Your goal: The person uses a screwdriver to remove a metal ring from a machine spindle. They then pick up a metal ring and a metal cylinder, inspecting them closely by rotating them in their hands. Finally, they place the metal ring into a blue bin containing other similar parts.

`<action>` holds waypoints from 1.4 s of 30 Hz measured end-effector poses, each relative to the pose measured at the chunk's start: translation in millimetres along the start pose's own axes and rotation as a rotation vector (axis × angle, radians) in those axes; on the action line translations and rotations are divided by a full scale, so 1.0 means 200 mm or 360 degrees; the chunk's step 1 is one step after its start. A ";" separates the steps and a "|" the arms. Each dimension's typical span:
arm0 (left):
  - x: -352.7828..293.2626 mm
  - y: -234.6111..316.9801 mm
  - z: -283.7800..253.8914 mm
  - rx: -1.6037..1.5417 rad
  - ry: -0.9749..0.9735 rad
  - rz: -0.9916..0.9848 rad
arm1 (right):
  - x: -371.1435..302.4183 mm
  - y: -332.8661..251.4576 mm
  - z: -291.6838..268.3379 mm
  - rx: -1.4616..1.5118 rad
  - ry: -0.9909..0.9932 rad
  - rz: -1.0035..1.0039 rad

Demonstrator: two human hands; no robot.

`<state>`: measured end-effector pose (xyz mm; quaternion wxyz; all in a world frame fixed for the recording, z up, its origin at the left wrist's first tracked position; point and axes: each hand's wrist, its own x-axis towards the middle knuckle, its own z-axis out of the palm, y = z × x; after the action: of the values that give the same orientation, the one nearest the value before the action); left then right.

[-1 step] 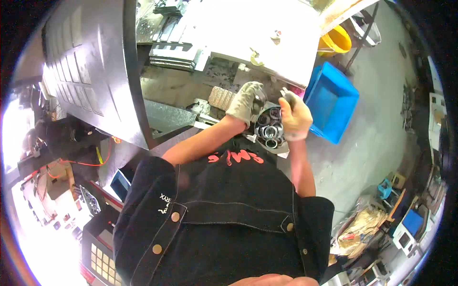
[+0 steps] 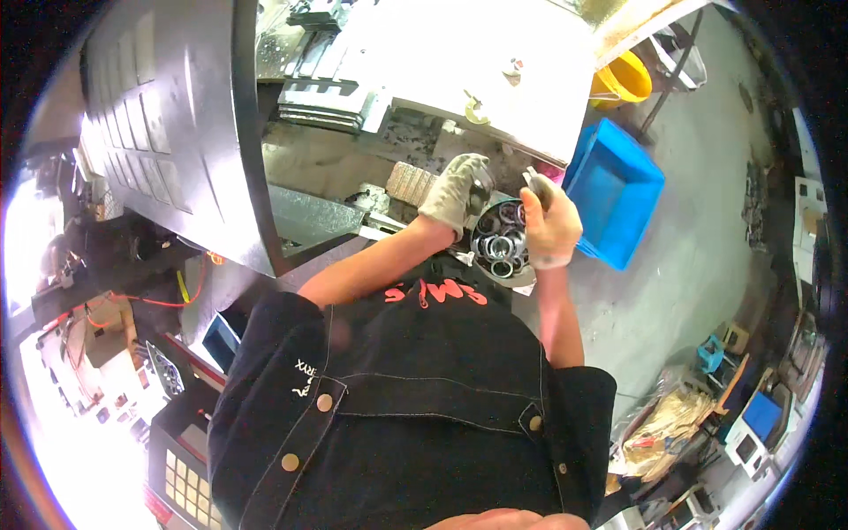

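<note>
Working gloved hands over a round tray (image 2: pixel 481 256) of metal rings (image 2: pixel 503 243).
Head view: the left hand (image 2: pixel 455 190) (knit, off-white glove) curls around a dark part; the right hand (image 2: pixel 549 225) pinches a small grey piece above shiny steel rings beside a blue plastic bin (image 2: pixel 618 190).

Daylight-level illumination is uneven, with blown-out glare at the left rim and on the white machine top (image 2: pixel 459 53), strong fisheye bending, black vignetted corners, and soft focus on the foreground apron (image 2: pixel 397 415).
</note>
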<state>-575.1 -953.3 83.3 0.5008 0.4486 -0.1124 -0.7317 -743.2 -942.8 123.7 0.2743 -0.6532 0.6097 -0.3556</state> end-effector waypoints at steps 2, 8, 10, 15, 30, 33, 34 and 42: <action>-0.01 0.02 0.05 -0.0023 0.0044 0.0095 | -0.04 -0.08 -0.03 -0.0033 0.0060 -0.0327; -0.10 0.06 0.06 0.0829 -0.0171 0.0547 | 0.04 0.05 0.11 0.0915 0.0371 0.0056; -0.07 0.04 -0.01 0.1327 -0.0081 0.1021 | 0.21 0.10 0.10 0.0502 0.0387 0.0099; -0.16 0.12 0.02 0.1526 -0.0090 0.1169 | 0.63 0.42 0.21 -0.1059 -0.0065 0.0168; -0.22 0.25 -0.02 0.2118 -0.0522 0.1578 | 0.05 -0.08 0.12 0.1301 -0.0817 0.0446; -0.24 0.26 0.04 0.2281 -0.0587 0.1509 | -0.01 -0.06 0.16 0.1359 -0.0592 0.0509; -0.25 0.26 0.06 0.2388 -0.0578 0.1449 | -0.03 -0.06 0.17 0.1416 -0.0501 0.0544; -0.25 0.18 0.02 0.2558 -0.0520 0.1920 | -0.14 -0.13 0.20 0.1611 -0.0472 0.0704</action>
<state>-549.5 -929.7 134.7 0.3152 0.4153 -0.8452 -0.1174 -695.8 -915.5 115.9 0.7035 -0.3402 0.4404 -0.4420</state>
